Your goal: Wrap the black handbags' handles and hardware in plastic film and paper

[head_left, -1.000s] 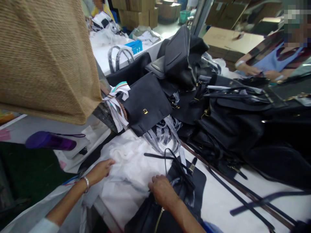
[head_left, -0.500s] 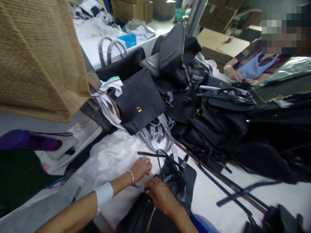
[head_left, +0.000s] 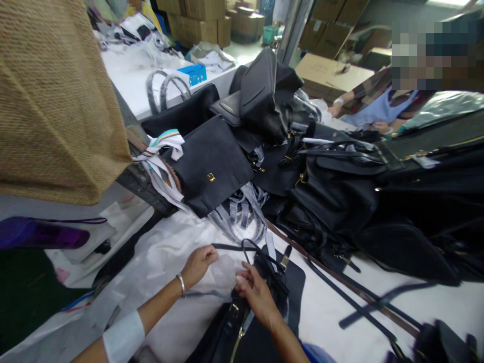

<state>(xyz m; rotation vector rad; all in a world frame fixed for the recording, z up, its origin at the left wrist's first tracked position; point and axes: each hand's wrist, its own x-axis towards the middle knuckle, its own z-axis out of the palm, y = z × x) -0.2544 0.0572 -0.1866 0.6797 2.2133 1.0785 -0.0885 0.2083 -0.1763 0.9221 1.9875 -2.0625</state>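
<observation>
A black handbag [head_left: 260, 322] lies at the near edge of the white table [head_left: 340, 312], its thin handles [head_left: 260, 254] looping up. My right hand [head_left: 255, 292] rests on the bag's top, fingers curled around its opening and a sheet of white tissue paper [head_left: 223, 272]. My left hand [head_left: 198, 264], a bangle on its wrist, pinches the same tissue paper just left of the bag.
A heap of black handbags [head_left: 340, 196] fills the table's middle and right. A woven tan bag [head_left: 56, 101] hangs at upper left. Long black straps [head_left: 363, 297] trail across the table. Another person's hands [head_left: 336, 108] work at the far side. Cardboard boxes [head_left: 200, 20] stand behind.
My left hand moved right from the loose white paper to the bag and now pinches the tissue. My right hand shifted slightly along the bag's top. The view drifted down and left.
</observation>
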